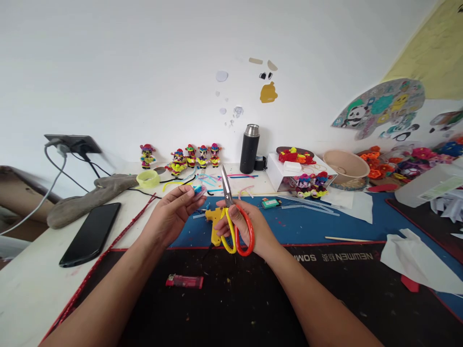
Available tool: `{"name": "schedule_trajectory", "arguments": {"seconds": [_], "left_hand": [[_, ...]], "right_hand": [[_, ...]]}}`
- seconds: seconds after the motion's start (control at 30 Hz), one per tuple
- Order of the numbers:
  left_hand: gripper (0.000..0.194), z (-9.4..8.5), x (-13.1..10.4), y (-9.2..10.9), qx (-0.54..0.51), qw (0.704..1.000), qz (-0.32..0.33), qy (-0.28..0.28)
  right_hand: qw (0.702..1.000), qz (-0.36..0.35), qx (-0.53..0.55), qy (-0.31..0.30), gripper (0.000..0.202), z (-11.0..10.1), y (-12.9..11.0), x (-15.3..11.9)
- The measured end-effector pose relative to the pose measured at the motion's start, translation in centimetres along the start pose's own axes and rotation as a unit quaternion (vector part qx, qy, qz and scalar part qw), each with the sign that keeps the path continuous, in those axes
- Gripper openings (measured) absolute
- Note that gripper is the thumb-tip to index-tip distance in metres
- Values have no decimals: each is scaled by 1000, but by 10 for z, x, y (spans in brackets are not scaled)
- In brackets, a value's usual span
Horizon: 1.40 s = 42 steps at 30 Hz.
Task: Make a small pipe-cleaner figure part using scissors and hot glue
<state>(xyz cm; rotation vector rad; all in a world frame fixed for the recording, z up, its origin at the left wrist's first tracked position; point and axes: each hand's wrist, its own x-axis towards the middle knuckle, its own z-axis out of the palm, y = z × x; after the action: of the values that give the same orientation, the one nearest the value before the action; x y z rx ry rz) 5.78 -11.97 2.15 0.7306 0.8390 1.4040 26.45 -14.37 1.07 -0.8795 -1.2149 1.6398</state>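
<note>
Between its fingertips my left hand (173,212) pinches a small blue and pinkish piece (198,191), too small to make out fully. My right hand (255,224) grips scissors (226,188) with one yellow and one red handle loop. Their blades point up and away, close together, just right of the small piece and apart from it. Behind and below the hands, a yellow glue gun (213,224) lies on the blue mat, partly hidden by the right hand and the scissors. Nearer to me, a red lighter (184,281) lies on the black mat.
Several colourful figurines (178,163) stand along the wall, with pipe cleaner strips (238,176) scattered before them. A black flask (249,149), a white box (272,176) and a bowl (345,164) stand at the back. A phone (90,234) and yellow tape (148,179) lie left.
</note>
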Motion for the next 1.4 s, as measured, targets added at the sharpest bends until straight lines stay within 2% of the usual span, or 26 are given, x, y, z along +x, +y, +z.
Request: {"name": "schedule_trajectory", "arguments": {"seconds": [0.23, 0.43, 0.63, 0.97, 1.2, 1.33, 1.4], "left_hand": [[30, -1, -1, -1, 8, 1000, 5, 5], [31, 1, 0, -2, 18, 1000, 1, 2], [32, 5, -1, -1, 14, 1000, 11, 3], [30, 2, -1, 1, 14, 1000, 0, 5], [36, 0, 0, 0, 6, 1000, 0, 7], [36, -1, 1, -1, -1, 1000, 3, 7], [37, -1, 1, 0, -3, 1000, 5, 7]], "right_hand": [[1000, 7, 0, -5, 92, 0, 1, 0], [998, 49, -38, -20, 82, 4, 2, 0], [999, 34, 1, -22, 91, 3, -1, -2], [996, 17, 45, -72, 88, 0, 5, -1], [993, -24, 30, -110, 106, -3, 9, 0], [990, -25, 13, -139, 98, -3, 6, -2], [991, -24, 26, -132, 95, -3, 3, -2]]}}
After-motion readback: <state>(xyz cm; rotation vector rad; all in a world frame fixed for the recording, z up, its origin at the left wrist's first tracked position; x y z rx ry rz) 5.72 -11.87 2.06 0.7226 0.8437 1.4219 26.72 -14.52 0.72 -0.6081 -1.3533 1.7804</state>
